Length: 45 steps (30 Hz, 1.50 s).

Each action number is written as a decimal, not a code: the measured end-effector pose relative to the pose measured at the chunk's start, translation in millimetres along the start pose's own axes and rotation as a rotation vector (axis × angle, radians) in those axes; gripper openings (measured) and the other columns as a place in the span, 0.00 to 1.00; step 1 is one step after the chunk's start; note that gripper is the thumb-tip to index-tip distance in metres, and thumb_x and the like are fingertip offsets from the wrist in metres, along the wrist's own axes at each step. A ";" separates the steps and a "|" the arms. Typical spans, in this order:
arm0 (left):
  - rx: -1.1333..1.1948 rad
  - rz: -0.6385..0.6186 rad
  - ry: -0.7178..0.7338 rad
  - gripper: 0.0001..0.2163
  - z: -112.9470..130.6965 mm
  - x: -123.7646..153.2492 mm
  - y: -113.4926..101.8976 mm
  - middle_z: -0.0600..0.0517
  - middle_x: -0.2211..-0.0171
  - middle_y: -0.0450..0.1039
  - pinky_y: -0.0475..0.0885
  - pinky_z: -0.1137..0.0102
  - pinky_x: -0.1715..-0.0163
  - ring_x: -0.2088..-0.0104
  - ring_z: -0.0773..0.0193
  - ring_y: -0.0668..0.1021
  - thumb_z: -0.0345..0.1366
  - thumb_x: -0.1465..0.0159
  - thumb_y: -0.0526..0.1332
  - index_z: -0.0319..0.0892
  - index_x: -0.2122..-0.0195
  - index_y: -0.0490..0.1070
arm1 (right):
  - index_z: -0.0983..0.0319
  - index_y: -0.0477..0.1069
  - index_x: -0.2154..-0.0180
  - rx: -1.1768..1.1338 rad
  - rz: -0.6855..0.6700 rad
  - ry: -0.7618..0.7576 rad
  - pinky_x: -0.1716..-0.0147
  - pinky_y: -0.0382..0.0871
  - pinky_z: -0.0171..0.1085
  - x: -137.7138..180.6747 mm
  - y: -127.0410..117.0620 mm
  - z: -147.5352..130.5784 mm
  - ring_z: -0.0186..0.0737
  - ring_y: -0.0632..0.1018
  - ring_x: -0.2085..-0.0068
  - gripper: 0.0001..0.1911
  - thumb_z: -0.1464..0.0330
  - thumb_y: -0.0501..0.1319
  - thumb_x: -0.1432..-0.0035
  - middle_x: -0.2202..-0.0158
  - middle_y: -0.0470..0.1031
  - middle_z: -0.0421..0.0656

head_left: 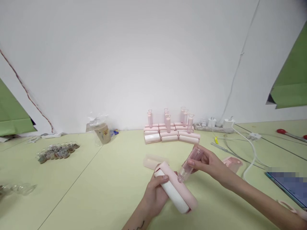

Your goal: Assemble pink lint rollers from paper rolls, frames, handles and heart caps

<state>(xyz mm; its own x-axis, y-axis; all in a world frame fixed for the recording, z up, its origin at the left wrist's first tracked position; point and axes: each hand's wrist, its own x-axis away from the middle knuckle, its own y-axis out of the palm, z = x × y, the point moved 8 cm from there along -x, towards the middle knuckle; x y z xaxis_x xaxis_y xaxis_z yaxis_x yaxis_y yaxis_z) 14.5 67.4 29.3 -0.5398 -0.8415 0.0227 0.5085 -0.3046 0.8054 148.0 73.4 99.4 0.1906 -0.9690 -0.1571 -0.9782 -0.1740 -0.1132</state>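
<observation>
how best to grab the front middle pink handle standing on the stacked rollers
Probably pinch the front middle handle mid-shaft, from the front, fingers either side: it stands upright and slender, with gaps left and right and a rear handle behind.

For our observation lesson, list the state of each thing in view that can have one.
Left hand: closed around the pink-and-white roller
Pink-and-white roller: held tilted
Right hand: gripping the pink handle
Pink handle: slanted, clear end at the roller
Stacked rollers: lying in rows
Standing handles: upright among the stacked rollers
Cup: inside a clear plastic bag
White chargers: by the power strip; plugged in or not, unclear
Clear containers: clustered together
Phone: lying flat
</observation>
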 end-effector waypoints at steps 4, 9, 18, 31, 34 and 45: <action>-0.017 0.075 0.046 0.11 5.0 -0.1 -4.5 0.46 0.68 0.73 0.66 0.64 0.60 0.63 0.57 0.74 0.26 0.48 0.60 0.37 0.63 0.65 | 0.60 0.57 0.68 0.025 -0.075 -0.013 0.64 0.71 0.41 5.5 1.8 -3.8 0.44 0.76 0.63 0.15 0.63 0.63 0.49 0.65 0.76 0.46; -0.088 0.057 0.081 0.13 9.0 -0.6 -3.8 0.48 0.69 0.72 0.66 0.62 0.59 0.65 0.58 0.75 0.26 0.48 0.61 0.39 0.63 0.62 | 0.59 0.55 0.70 0.109 -0.178 0.011 0.64 0.70 0.40 11.1 4.6 -1.1 0.43 0.75 0.59 0.14 0.64 0.62 0.46 0.58 0.75 0.47; -0.213 0.063 0.135 0.13 11.2 4.0 -1.6 0.49 0.68 0.70 0.66 0.64 0.60 0.61 0.56 0.74 0.30 0.48 0.62 0.41 0.63 0.60 | 0.59 0.54 0.71 -0.008 -0.122 0.046 0.66 0.73 0.43 10.8 16.6 4.1 0.43 0.77 0.62 0.16 0.61 0.61 0.47 0.61 0.76 0.47; -1.351 0.052 0.183 0.36 75.4 -32.4 -72.0 0.43 0.42 0.49 0.47 0.60 0.44 0.42 0.53 0.55 0.37 0.51 0.63 0.43 0.43 0.47 | 0.59 0.62 0.63 -0.031 0.156 -0.068 0.60 0.69 0.47 6.1 -24.8 -20.7 0.48 0.78 0.66 0.16 0.60 0.63 0.50 0.64 0.76 0.48; -1.353 0.037 0.153 0.31 49.1 -27.5 -63.1 0.44 0.49 0.59 0.58 0.63 0.49 0.49 0.54 0.64 0.36 0.52 0.65 0.41 0.48 0.55 | 0.58 0.61 0.63 -0.026 0.233 -0.106 0.63 0.71 0.44 7.7 -26.2 -22.4 0.46 0.79 0.67 0.15 0.59 0.62 0.48 0.64 0.77 0.46; -1.187 -0.029 0.103 0.28 1.9 -17.7 -40.2 0.47 0.57 0.64 0.63 0.66 0.57 0.54 0.53 0.66 0.34 0.58 0.70 0.41 0.56 0.61 | 0.55 0.61 0.59 0.540 -0.039 -0.236 0.62 0.67 0.39 8.2 7.8 -26.7 0.39 0.75 0.65 0.10 0.62 0.56 0.43 0.67 0.74 0.39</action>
<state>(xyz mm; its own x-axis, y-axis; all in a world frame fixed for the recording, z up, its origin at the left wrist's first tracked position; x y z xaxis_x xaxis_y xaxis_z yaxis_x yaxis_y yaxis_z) 2.3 95.4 -2.3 -0.5325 -0.8429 -0.0777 0.8292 -0.5011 -0.2475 139.7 59.4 123.4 0.2990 -0.8877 -0.3501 -0.8013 -0.0344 -0.5972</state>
